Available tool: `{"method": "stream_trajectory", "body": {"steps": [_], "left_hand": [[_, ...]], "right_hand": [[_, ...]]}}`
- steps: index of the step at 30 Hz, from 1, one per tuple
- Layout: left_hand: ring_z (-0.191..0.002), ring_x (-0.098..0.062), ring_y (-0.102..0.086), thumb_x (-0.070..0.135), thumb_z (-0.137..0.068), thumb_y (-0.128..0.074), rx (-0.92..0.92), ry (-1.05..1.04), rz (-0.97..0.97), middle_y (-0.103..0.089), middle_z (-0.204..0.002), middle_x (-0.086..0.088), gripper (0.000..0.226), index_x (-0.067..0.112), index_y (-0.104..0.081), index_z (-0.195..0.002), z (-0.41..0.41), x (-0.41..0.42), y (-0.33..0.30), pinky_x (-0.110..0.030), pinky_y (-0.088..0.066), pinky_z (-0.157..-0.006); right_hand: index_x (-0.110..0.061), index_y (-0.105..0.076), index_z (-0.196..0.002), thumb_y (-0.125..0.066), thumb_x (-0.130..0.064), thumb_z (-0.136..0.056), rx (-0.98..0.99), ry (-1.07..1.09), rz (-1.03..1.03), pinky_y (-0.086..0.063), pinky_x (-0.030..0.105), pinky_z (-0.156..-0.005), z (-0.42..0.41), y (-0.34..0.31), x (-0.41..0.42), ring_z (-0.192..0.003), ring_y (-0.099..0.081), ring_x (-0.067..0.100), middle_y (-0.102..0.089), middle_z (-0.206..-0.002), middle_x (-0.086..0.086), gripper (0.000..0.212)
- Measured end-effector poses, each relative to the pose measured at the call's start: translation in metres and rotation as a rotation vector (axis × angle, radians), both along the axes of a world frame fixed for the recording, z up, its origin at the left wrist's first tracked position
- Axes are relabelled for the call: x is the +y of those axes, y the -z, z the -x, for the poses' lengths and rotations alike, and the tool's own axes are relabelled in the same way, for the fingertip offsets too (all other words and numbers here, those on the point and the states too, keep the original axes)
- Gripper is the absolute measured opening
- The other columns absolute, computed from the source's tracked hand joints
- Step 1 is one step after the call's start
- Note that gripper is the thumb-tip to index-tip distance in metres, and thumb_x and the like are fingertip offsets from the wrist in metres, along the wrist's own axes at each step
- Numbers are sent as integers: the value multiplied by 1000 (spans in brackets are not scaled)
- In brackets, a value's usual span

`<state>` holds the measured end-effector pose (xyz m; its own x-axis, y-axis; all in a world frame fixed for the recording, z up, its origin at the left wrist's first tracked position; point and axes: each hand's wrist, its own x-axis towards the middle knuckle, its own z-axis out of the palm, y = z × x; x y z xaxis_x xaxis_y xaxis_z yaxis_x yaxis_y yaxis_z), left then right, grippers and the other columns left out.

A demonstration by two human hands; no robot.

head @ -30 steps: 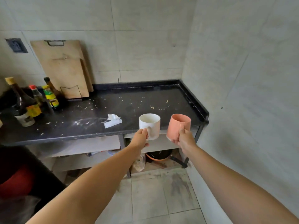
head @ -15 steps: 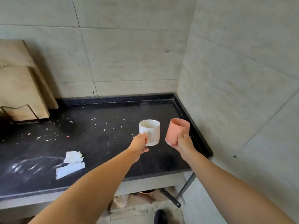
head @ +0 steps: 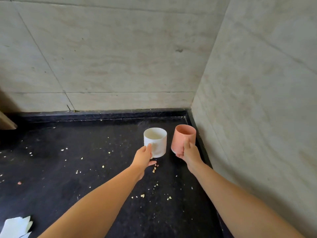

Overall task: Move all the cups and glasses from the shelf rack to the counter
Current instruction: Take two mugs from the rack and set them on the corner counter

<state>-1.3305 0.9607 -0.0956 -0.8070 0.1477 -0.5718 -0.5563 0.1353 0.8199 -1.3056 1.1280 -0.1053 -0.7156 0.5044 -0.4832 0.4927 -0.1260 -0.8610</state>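
- Spreading dark and crumb-strewn beneath both hands: bench [head: 72, 169].
- Clamped on white mug [head: 157, 140] at its handle side: left hand [head: 143, 158].
- Gripped just right of it, tilted, by right hand [head: 189, 154]: pink cup [head: 181, 137].

White mug [head: 157, 142] and pink cup [head: 182, 139] in hands above counter [head: 72, 169]

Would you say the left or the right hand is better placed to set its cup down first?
Probably the left hand: its white ceramic mug hangs upright; the right hand tilts its pink cup.
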Motion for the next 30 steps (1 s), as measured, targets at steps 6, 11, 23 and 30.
{"method": "stream_trajectory", "body": {"steps": [6, 11, 23, 30], "left_hand": [[-93, -15, -53, 31, -102, -36, 48, 18, 12, -50, -100, -4, 34, 8, -54, -120, 45, 25, 20, -28, -51, -81], [-93, -10, -57, 36, -100, -39, 55, 22, 22, -57, -117, -5, 29, 15, -56, -111, 64, 37, 37, -32, -53, -91], [-124, -32, -51, 35, -99, -39, -26, 82, 3, -45, -139, -27, 54, -11, -47, -128, 127, 60, 55, -37, -47, -103], [-79, -13, -48, 37, -99, -39, -30, 77, 45, -44, -78, -2, 37, 18, -45, -68, 140, 72, 60, -32, -49, -87]], "right_hand": [[-19, -38, -137, -28, -49, -99, 1, 33, 0, -58, 32, -75, 42, 26, 10, -75, -58, 9, -52, -119, 6, 49], [-14, -28, -148, -28, -43, -101, 57, 78, 22, -56, 32, -82, 62, 38, 7, -103, -56, 20, -44, -138, 13, 55], [-11, -45, -134, -23, -42, -102, -96, 85, -199, -53, 44, -94, 103, 51, 21, -107, -61, 25, -60, -124, 11, 50], [-9, -39, -139, -23, -36, -104, -85, 86, -168, -54, 37, -89, 125, 51, 21, -105, -59, 24, -57, -125, 13, 47]]}}
